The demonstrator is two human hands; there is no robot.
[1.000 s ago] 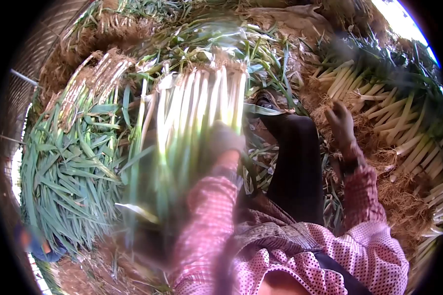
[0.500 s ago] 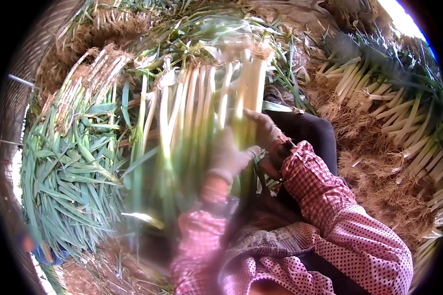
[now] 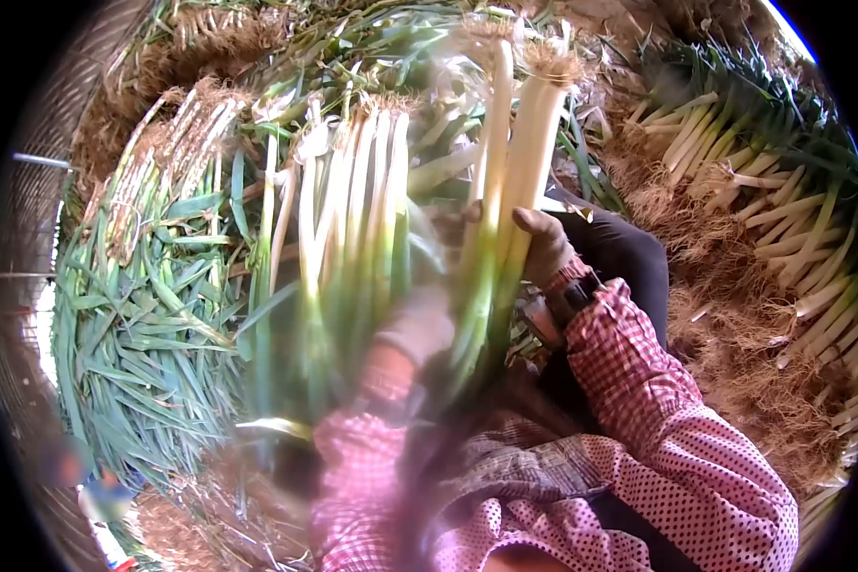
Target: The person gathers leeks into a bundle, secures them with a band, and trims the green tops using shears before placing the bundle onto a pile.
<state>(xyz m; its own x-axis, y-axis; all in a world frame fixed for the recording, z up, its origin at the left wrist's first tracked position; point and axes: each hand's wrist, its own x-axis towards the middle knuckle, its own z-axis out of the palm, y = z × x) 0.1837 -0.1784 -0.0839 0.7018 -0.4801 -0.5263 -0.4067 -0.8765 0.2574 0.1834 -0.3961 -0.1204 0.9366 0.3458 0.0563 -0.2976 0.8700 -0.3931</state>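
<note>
My right hand [image 3: 546, 243], in a worn glove, is closed round a small bunch of thick leeks [image 3: 534, 133]. They stand nearly upright, roots at the top and green leaves hanging toward my lap. My left hand [image 3: 418, 324], gloved too, is smeared by motion and its fingers do not show clearly. It lies over the green part of a row of loose leeks [image 3: 357, 191], left of the held bunch. Whether it grips any of them I cannot make out.
To the left lies a big heap of leeks with long green leaves [image 3: 153, 353]. More leeks [image 3: 791, 229] are laid along the right, roots [image 3: 725, 353] facing me. Loose leaves and peelings [image 3: 381, 57] lie behind the row. My bent knee [image 3: 629, 257] is beside my right hand.
My right hand has lifted slightly with the bunch, which now stands apart from the row on the left. My left hand has moved left and down, away from the right hand.
</note>
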